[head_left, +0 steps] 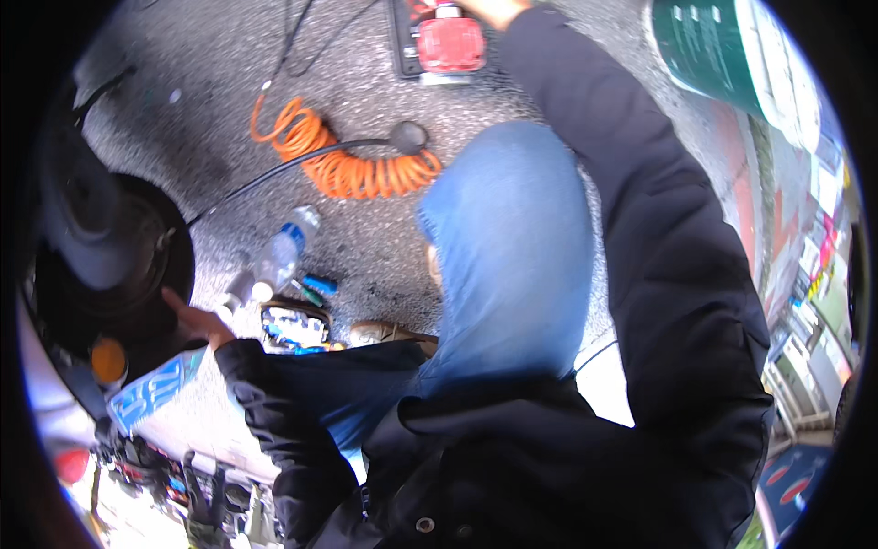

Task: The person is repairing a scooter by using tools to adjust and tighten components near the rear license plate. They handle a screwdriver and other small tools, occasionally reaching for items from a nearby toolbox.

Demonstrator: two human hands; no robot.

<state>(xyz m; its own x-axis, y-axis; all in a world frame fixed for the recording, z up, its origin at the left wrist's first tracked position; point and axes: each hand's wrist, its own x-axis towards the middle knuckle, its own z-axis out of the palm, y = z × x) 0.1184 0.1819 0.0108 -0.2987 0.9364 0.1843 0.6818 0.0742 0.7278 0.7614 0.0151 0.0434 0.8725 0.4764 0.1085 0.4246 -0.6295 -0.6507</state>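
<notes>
My left hand [198, 321] reaches toward a dark, round, black part [114, 256] on the left, which looks like a wheel. A finger is stretched out at its lower edge; whether it touches, I cannot tell. My right arm extends far forward, and the right hand [497, 9] is cut off by the top edge. It is beside a red boxy device [450, 44] on a black base; its fingers do not show clearly. A coiled orange hose [366, 169] lies on the asphalt. Across it runs a black cable with a round dark end [409, 137].
A plastic bottle [285, 249], a small blue item [319, 285] and an opened case [294, 325] with things inside lie near my left hand. My jeans-clad knee [512, 247] rises in the middle. A green and white bucket [722, 59] stands at far right.
</notes>
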